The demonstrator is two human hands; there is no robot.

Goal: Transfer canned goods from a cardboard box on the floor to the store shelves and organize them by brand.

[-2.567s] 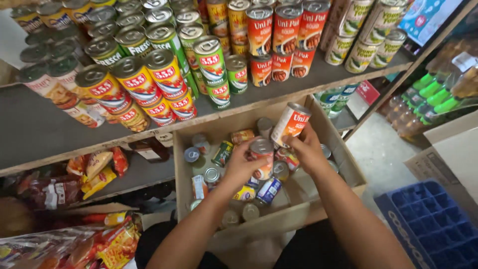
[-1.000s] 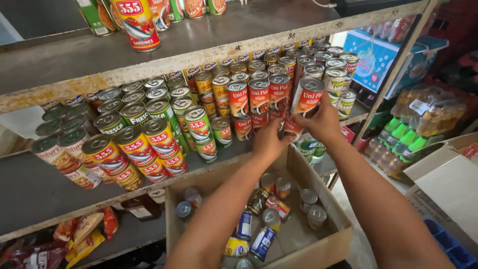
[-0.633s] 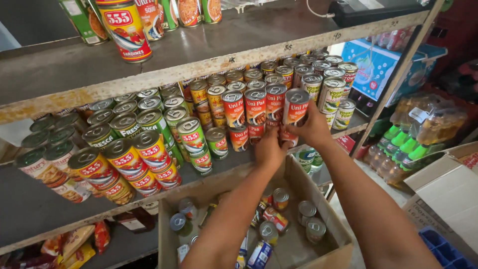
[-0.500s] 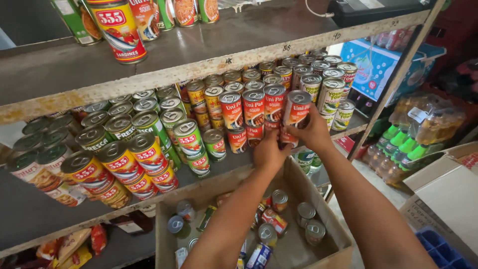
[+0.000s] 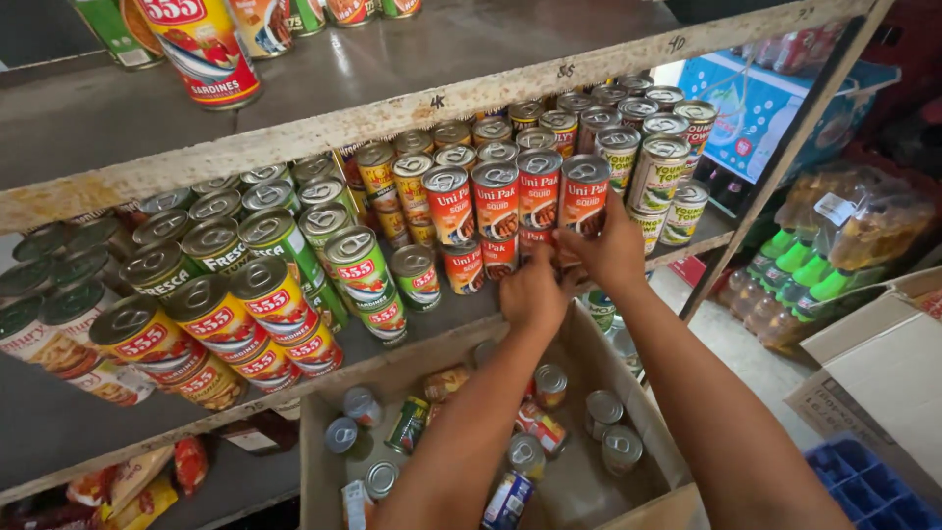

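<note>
My right hand (image 5: 614, 251) grips an orange-and-red squid can (image 5: 583, 196) and holds it at the right end of the top row of matching cans (image 5: 496, 199) on the middle shelf (image 5: 446, 319). Just below it, my left hand (image 5: 533, 294) is closed around a red can in the lower row, and the fingers hide most of that can. Both arms reach up over an open cardboard box (image 5: 316, 453). Several loose cans (image 5: 603, 408) lie in the bottom of the box.
Red, yellow and green sardine cans (image 5: 221, 319) are stacked on the left of the shelf, silver-topped cans (image 5: 659, 167) on the right. A large red can (image 5: 201, 44) stands on the rusty upper shelf (image 5: 294, 137). Green-capped bottles (image 5: 793, 285), another carton (image 5: 883, 378) and a blue crate (image 5: 863, 486) sit to the right.
Both hands rose from the box with cans and moved to the shelf. Over the last half second the right hand's can has settled beside the top row.
</note>
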